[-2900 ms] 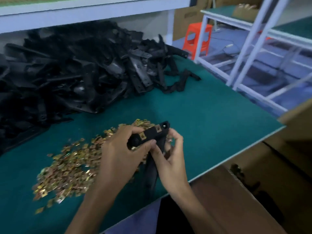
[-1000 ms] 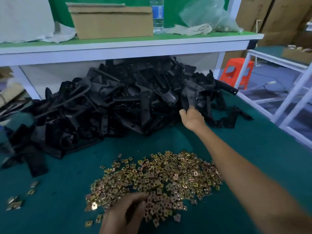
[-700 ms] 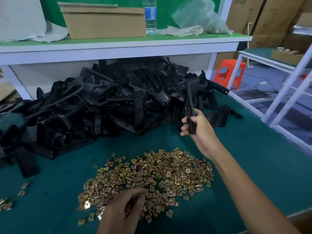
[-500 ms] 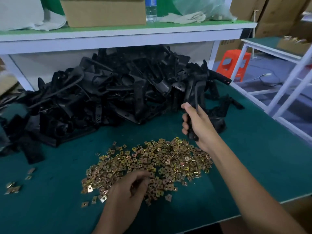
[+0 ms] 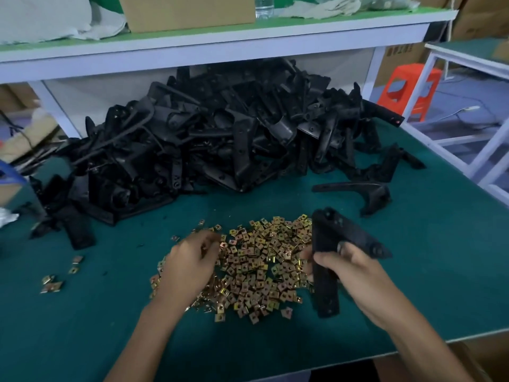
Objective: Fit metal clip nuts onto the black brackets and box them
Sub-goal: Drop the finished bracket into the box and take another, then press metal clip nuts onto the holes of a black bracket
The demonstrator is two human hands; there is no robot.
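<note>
A heap of brass-coloured clip nuts (image 5: 256, 266) lies on the green table (image 5: 429, 271) in front of me. My right hand (image 5: 355, 274) grips a black angled bracket (image 5: 327, 244) at the heap's right edge, one leg pointing down toward me. My left hand (image 5: 190, 260) rests on the left side of the heap with its fingers curled among the nuts; whether it pinches one is hidden. A big pile of black brackets (image 5: 220, 139) fills the back of the table.
One loose bracket (image 5: 366, 193) lies right of the pile. A few stray nuts (image 5: 55, 282) sit at the left. A white shelf (image 5: 220, 42) overhangs the pile, carrying a cardboard box (image 5: 187, 9). An orange stool (image 5: 407, 89) and white frame (image 5: 468, 128) stand at right.
My right hand pulled a bracket from the pile and brought it down beside the nuts. My left hand moved up into the heap of nuts.
</note>
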